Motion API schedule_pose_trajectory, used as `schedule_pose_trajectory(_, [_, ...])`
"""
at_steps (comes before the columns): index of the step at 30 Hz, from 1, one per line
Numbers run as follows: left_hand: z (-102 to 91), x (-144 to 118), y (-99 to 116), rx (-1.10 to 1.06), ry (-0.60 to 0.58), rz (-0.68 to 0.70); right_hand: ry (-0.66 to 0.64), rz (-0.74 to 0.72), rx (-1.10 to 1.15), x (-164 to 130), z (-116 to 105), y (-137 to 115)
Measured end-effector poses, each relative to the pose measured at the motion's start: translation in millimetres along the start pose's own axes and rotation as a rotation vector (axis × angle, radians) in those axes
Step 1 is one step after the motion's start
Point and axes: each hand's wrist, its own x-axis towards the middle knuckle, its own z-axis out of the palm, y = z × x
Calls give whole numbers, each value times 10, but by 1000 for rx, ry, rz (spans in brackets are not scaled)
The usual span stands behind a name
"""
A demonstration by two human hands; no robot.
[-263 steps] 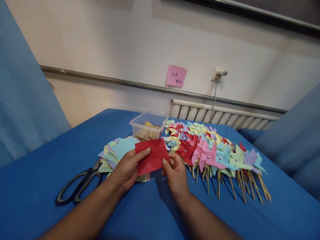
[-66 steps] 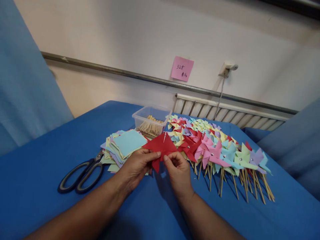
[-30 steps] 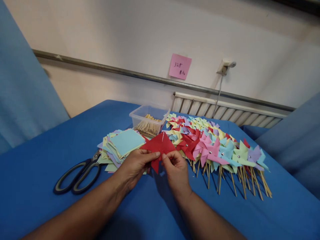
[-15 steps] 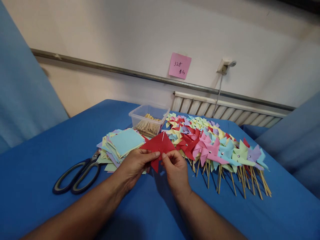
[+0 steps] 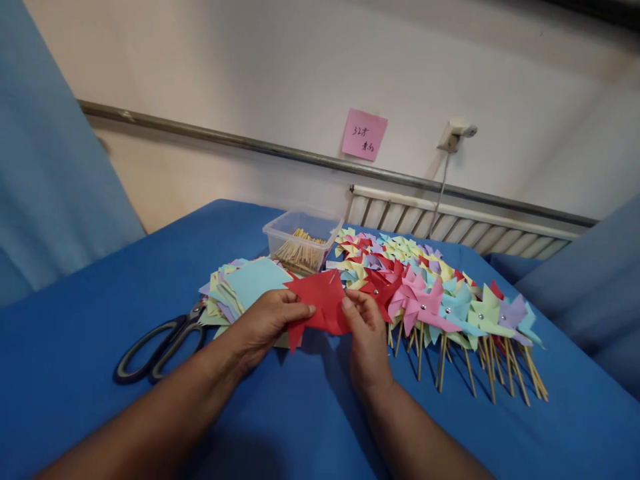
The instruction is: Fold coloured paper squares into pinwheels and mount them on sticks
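Both hands hold one red paper (image 5: 320,301) just above the blue table (image 5: 100,320), near its middle. L hand (image 5: 265,321) pinches the paper's left part, thumb on top w/ fingers under it. R hand (image 5: 367,333) grips the right edge, fingertips closed on the sheet. Paper is partly folded, corners sticking out at the lower left and top; a thin pin seems to poke up through it near the top, but it's too small to be sure.

Just behind the L hand: stack of paper squares (image 5: 245,283), mixed pastel colours, light-blue sheet on top. Scissors (image 5: 160,343) lie flat to the left of the stack, blades touching its edge, handles toward the person. Behind the red paper stands a clear tub (image 5: 303,240) w/ wooden sticks (image 5: 300,255) inside. To the right, a big spread of finished pinwheels (image 5: 430,300) on sticks, laid overlapping, red ones nearest the R hand, approx touching the fingers.

On the wall: pink note (image 5: 364,134) w/ handwriting, a socket (image 5: 456,133) w/ cable, and a radiator (image 5: 460,227) below.
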Motion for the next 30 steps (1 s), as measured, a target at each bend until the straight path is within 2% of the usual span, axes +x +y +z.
schedule_pose_trajectory(3, [-31,-19,34,137,-26,-8,-172,142,125,9,14,-21])
schedule_pose_trajectory(5, [-40,-31,47,222,-28,1,-266,188,175,-6,39,-31])
schedule_pose_trajectory(8, [-48,-33,57,303,-81,14,-303,207,159,-25,64,-27])
schedule_pose_trajectory(11, [-50,-3,40,338,-84,32,-284,239,136,-16,67,0])
schedule_pose_trajectory(14, [-21,41,-15,284,14,80,-244,236,179,-4,74,32])
schedule_pose_trajectory(17, [50,61,-89,141,101,96,-177,214,263,-10,94,56])
schedule_pose_trajectory(25, [171,70,-261,-319,-31,-31,17,79,241,33,68,139])
schedule_pose_trajectory(30, [184,72,-270,-313,-62,6,25,62,202,31,60,143])
